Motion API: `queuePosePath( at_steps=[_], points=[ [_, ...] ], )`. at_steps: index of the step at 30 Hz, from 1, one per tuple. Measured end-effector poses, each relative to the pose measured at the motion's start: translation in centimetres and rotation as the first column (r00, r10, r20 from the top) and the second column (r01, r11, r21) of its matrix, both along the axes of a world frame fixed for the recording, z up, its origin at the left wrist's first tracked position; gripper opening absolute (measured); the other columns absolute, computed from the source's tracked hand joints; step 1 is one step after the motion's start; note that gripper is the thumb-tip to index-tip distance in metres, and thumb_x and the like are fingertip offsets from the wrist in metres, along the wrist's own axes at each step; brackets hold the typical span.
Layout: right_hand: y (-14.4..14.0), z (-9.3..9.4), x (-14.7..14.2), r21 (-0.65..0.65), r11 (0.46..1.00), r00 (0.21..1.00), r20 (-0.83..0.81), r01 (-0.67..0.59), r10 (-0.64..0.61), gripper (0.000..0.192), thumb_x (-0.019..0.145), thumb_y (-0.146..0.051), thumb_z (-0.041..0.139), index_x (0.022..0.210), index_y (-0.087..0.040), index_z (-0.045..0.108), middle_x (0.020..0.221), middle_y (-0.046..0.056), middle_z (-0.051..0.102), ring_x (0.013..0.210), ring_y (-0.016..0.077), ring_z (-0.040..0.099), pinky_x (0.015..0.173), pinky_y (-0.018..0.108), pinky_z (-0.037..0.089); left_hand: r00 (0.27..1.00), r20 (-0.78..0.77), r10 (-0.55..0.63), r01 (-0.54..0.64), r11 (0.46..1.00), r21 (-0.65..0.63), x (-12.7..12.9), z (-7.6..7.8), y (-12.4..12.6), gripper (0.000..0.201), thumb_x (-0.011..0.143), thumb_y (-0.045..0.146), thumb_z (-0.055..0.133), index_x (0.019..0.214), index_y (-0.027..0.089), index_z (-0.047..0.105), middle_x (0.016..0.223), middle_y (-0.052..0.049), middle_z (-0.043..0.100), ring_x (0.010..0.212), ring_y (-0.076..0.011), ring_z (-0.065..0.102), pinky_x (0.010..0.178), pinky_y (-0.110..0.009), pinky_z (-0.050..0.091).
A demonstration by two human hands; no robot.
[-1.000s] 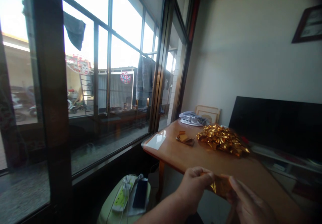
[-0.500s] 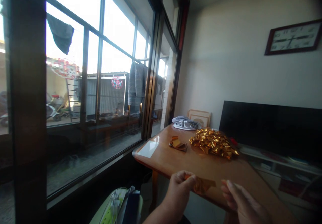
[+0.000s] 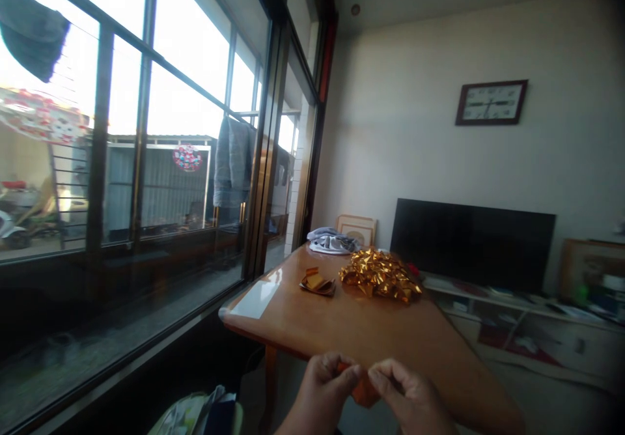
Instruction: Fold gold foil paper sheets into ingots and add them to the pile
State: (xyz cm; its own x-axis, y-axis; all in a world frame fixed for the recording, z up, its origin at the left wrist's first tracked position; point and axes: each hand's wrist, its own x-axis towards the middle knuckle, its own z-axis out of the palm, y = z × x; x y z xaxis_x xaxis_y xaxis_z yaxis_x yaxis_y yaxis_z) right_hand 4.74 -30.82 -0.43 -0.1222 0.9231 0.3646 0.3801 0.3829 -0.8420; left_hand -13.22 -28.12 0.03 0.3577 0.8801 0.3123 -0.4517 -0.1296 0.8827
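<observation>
At the bottom centre of the frame, the left hand point(image 3: 325, 383) and right hand point(image 3: 407, 392) pinch a small gold paper point(image 3: 364, 391) between their fingertips, both equally near it. Beyond them on the wooden table point(image 3: 351, 324), toward mid-frame, lies a heap of gold foil pieces point(image 3: 381, 274).

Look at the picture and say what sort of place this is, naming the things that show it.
Probably a living room in a home: a flat television on a low stand, a wall clock, and a wooden table beside big windows with laundry hanging outside.
</observation>
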Motion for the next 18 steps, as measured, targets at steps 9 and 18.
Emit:
queuePosePath(
  at_steps=[9,18],
  points=[
    [-1.4,1.8,1.3,0.007,0.994,0.994,0.011,0.105,-0.105,0.044,0.091,-0.058,0.056,0.079,-0.017,0.066,0.072,0.001,0.061,0.070,0.0159,0.052,0.066,0.026,0.041,0.990,-0.136,0.035,-0.033,0.999,0.018,-1.0,1.1,0.1,0.036,0.074,0.046,0.079,0.075,0.011,0.073,0.066,-0.005,0.066,0.062,-0.0146,0.055,0.064,-0.026,0.043],
    [-1.9,3.2,3.5,0.021,0.963,0.962,-0.061,0.269,-0.267,0.046,0.090,-0.061,0.053,0.071,-0.019,0.056,0.064,-0.002,0.050,0.065,0.0143,0.045,0.061,0.025,0.036,0.977,-0.193,0.095,-0.094,0.995,0.015,-1.4,2.2,0.0,0.041,0.073,0.052,0.076,0.076,0.011,0.073,0.072,-0.007,0.069,0.070,-0.0187,0.061,0.068,-0.027,0.045]
  ],
)
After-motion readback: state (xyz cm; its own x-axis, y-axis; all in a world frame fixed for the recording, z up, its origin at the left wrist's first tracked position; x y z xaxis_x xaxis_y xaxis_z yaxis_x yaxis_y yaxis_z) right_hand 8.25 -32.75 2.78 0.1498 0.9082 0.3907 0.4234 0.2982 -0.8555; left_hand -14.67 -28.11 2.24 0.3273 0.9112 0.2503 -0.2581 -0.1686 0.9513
